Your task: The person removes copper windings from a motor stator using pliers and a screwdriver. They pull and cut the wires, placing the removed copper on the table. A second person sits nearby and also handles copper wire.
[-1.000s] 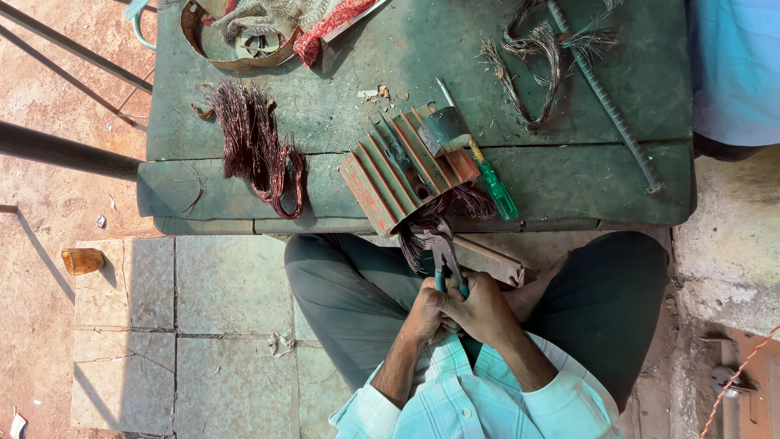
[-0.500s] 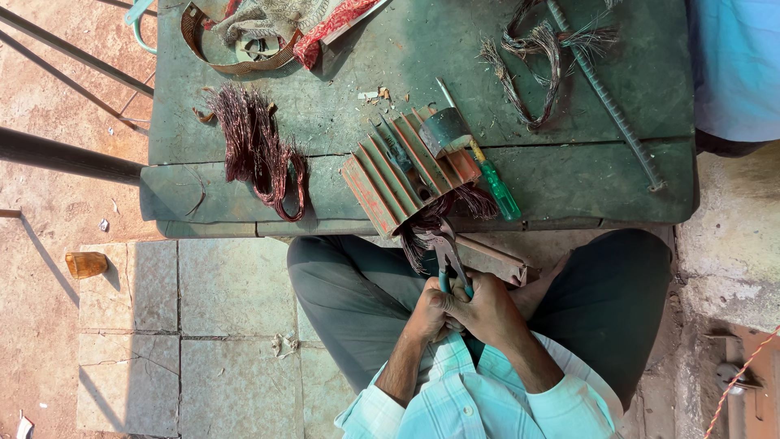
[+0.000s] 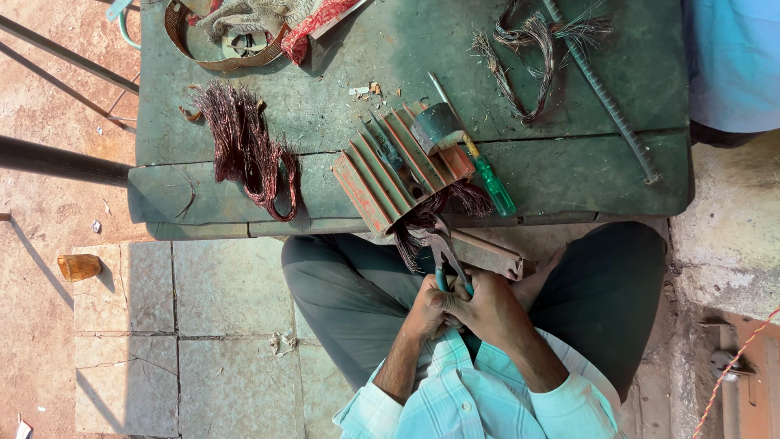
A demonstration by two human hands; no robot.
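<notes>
Both my hands grip the handles of a pair of pliers (image 3: 443,258). My left hand (image 3: 425,309) and my right hand (image 3: 487,307) are pressed together over my lap. The plier jaws bite into dark copper wire (image 3: 422,221) hanging out of a ribbed red motor housing (image 3: 390,171), which lies on its side at the near edge of a green metal table (image 3: 569,175). A green-handled screwdriver (image 3: 487,180) rests against the housing.
A bundle of pulled copper wire (image 3: 244,150) lies on the table's left part. More wire strands (image 3: 528,49), a ribbed steel bar (image 3: 605,97) and a rusty ring with rags (image 3: 236,28) lie further back. Someone in blue (image 3: 735,61) stands at the right.
My hands and the pliers stay clamped on the wire; the view has shifted only slightly.
</notes>
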